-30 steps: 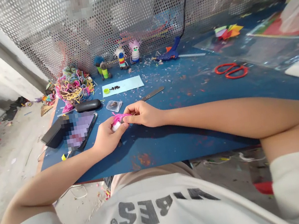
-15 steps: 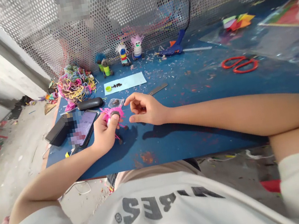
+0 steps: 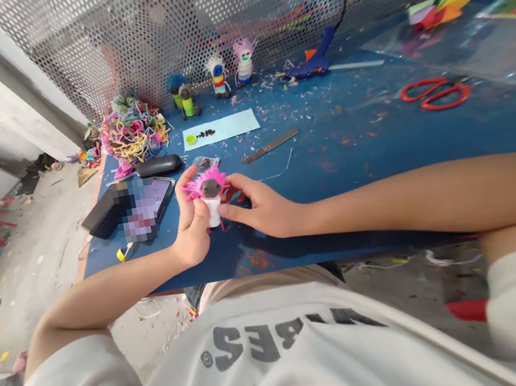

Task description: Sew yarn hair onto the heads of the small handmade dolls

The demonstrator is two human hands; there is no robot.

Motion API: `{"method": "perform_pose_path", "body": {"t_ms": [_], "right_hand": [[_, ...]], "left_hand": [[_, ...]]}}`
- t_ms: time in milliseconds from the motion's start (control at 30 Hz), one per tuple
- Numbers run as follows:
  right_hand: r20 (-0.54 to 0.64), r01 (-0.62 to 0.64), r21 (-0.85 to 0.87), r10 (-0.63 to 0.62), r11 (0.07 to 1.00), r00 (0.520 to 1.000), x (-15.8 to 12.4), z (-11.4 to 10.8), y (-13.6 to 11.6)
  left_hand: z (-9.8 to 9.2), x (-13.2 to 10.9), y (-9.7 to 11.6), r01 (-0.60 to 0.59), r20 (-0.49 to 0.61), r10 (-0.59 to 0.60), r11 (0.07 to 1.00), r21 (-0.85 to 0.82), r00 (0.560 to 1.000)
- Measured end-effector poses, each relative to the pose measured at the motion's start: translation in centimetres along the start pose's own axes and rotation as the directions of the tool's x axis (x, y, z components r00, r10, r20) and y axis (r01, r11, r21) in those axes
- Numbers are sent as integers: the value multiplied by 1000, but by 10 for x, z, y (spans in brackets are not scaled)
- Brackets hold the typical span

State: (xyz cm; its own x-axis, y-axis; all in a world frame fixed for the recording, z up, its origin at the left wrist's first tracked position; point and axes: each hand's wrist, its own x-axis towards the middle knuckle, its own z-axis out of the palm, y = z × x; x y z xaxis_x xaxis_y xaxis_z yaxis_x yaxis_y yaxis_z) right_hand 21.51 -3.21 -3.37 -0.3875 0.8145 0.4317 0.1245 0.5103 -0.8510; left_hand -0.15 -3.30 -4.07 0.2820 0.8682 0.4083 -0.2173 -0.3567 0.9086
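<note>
My left hand [image 3: 192, 231] holds the doll [image 3: 214, 211]: thumb on the side of its white body, fingers closed round behind. The doll sits upright between my hands, grey head up, pink hair fanned out, pink legs below; I cannot tell whether its feet touch the table [image 3: 356, 156]. At the doll's right side is my right hand [image 3: 265, 208], thumb at the body, forefinger near the hair, the two apart with a gap between. Whether they grip or only touch, I cannot tell.

As I judge it, my left hand should do the steadying, low on the firm body, with light pressure. My right fingertips can then adjust small parts without flattening the hair or bending the thin legs.

Now the edges. At far left, the box [image 3: 104, 213] and phone [image 3: 154, 201] lie near the table's left edge, so my left elbow has little room. A small pouch [image 3: 207, 161] lies just behind the doll. The front edge runs close below my hands. Right of them, a loose thread [image 3: 289, 164] could snag a finger; a metal strip [image 3: 274, 143] lies beyond it. The widest room is further right, towards the red scissors [image 3: 437, 92].
</note>
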Motion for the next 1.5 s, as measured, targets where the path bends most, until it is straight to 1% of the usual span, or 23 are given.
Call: {"method": "perform_pose_path", "body": {"t_ms": [33, 100, 200, 300, 367, 433, 600, 667, 700, 767, 833, 867, 933, 967, 1033, 1100, 1133, 1167, 1300, 1367, 1433, 1500], "right_hand": [[10, -45, 48, 45, 998, 999, -2, 3, -2], [-11, -72, 78, 73, 994, 997, -4, 7, -2], [-68, -50, 50, 53, 997, 996, -5, 7, 4], [-106, -21, 4, 21, 1000, 994, -5, 8, 11], [-140, 25, -18, -27, 1000, 990, -5, 9, 14], [-160, 96, -24, -98, 995, 982, -4, 9, 15], [-141, 257, -22, -258, 966, 956, -2, 2, 14], [-129, 288, -20, -288, 957, 949, -2, -1, 15], [-118, 279, -6, -278, 960, 953, -3, -1, 17], [-93, 220, 55, -215, 974, 972, -4, -1, 20], [-111, 159, 158, -142, 975, 984, -5, 0, 22], [-127, 142, 222, -115, 965, 985, -5, 1, 23], [-139, 124, 352, -79, 928, 987, -4, 1, 21], [-108, 102, 414, -62, 904, 992, -3, 1, 19], [40, 9, 506, -34, 862, 999, -1, -1, 14], [196, -104, 539, -4, 836, 981, 0, -4, 8], [246, -149, 541, 13, 828, 969, 1, -5, 6], [270, -179, 539, 33, 823, 962, 1, -6, 4], [270, -235, 511, 105, 827, 957, 3, -9, -1], [270, -240, 498, 114, 833, 956, 4, -9, -2], [261, -232, 489, 112, 841, 959, 4, -9, -3], [250, -222, 480, 110, 849, 962, 5, -9, -3]], "left_hand": [[1, -1, -2, 6, 31, -6, 1000, -4, 999], [1, -1, -7, 1, 75, 1, 1000, -18, 997], [-1, 3, -16, -49, 105, 51, 998, -26, 993], [-4, 9, -22, -93, 103, 93, 996, -9, 990], [-6, 11, -23, -99, 112, 99, 995, -9, 989], [-9, 11, -22, -86, 140, 88, 996, -22, 986], [-14, 9, -12, 8, 203, -3, 1000, -24, 979], [-15, 9, -10, 2, 209, -2, 1000, 1, 978], [-16, 9, -9, -41, 199, 34, 999, 29, 979], [-16, 9, -8, -203, 172, 180, 971, 128, 969], [-15, 8, -6, -379, 143, 353, 885, 271, 925], [-14, 7, -4, -435, 125, 418, 832, 345, 900], [-13, 6, -1, -471, 86, 488, 759, 449, 869], [-13, 7, 0, -467, 75, 491, 754, 461, 868], [-12, 10, 1, -445, 89, 448, 803, 396, 889], [-11, 14, -1, -391, 106, 377, 876, 282, 920], [-10, 16, -2, -359, 94, 346, 902, 239, 933], [-9, 18, -3, -328, 69, 321, 921, 210, 945], [-6, 20, 0, -250, -30, 259, 952, 175, 966], [-4, 20, 4, -222, -62, 235, 960, 173, 970], [-2, 21, 7, -185, -77, 199, 969, 166, 977], [-1, 22, 9, -148, -67, 160, 978, 147, 985]]}}
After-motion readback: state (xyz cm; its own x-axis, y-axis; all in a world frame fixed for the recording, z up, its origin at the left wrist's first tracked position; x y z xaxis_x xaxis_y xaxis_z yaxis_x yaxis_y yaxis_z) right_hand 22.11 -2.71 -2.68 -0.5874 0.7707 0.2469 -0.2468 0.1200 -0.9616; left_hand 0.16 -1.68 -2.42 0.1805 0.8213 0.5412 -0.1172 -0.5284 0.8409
